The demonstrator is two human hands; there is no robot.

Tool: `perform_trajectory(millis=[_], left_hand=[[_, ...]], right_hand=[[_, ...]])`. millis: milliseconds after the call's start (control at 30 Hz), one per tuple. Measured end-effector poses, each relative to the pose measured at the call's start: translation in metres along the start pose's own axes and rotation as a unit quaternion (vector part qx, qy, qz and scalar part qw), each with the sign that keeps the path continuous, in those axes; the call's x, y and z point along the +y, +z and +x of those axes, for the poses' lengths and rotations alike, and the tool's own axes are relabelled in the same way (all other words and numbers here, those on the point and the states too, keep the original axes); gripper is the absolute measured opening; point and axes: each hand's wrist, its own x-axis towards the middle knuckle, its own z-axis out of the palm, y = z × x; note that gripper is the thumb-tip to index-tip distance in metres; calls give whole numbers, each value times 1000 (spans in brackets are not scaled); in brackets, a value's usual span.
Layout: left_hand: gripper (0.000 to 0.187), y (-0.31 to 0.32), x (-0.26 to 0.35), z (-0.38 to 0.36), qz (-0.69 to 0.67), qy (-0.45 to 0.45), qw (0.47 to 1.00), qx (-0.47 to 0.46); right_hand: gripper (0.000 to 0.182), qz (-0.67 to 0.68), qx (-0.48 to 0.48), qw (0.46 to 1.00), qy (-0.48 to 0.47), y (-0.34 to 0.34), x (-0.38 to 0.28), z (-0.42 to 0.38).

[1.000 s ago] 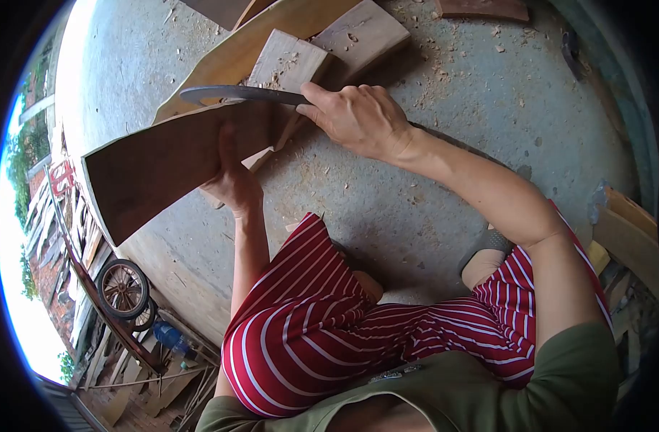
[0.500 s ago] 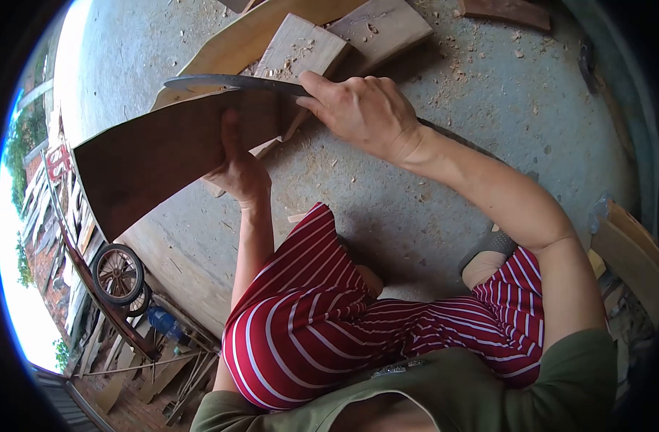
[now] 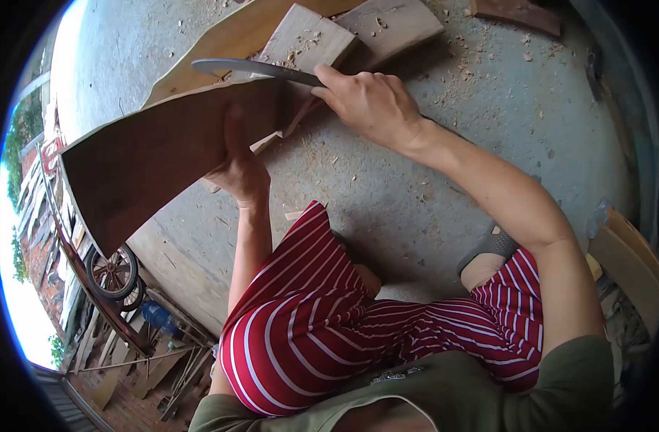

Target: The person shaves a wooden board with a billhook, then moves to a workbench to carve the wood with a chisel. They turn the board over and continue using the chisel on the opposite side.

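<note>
My left hand (image 3: 244,173) grips a broad, curved wooden board (image 3: 146,155) from below, its thumb lying along the dark near face. The board is tilted up, and its far end rests near the wood blocks. In my right hand (image 3: 373,108) is a long-bladed knife (image 3: 261,70), fingers closed around it. Its slightly curved blade points left, just over the board's upper edge. Much of the handle is hidden by the hand and forearm.
Beyond the board lie a pale wood block (image 3: 311,39), a second block (image 3: 394,27) and a long curved plank (image 3: 214,54). Shavings dot the concrete floor (image 3: 387,194). A reddish wood piece (image 3: 517,14) lies farther off. A wheel (image 3: 112,272) stands at left, boards (image 3: 628,252) at right.
My right hand and the knife have moved right along the board's upper edge. The board's left end has shifted slightly left and down.
</note>
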Motion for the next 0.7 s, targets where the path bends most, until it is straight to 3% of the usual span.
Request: perform_trajectory(millis=[100, 133, 233, 367, 500, 633, 700], left_hand=[[32, 18, 8, 3, -30, 59, 997, 34], [34, 10, 4, 1, -7, 38, 999, 11], [38, 1, 0, -4, 40, 21, 999, 9], [35, 18, 7, 3, -37, 70, 996, 28], [39, 0, -4, -7, 51, 29, 998, 10], [32, 21, 11, 3, -50, 23, 998, 41], [33, 20, 3, 7, -37, 42, 998, 32]], right_hand=[[21, 22, 25, 999, -20, -11, -8, 0], [21, 55, 62, 996, -45, -18, -15, -2], [21, 35, 45, 998, -40, -26, -23, -6], [20, 8, 19, 1000, -15, -5, -3, 2], [23, 40, 24, 999, -24, -32, -25, -11], [23, 22, 43, 998, -30, -28, -23, 0], [17, 31, 29, 999, -32, -31, -22, 5]])
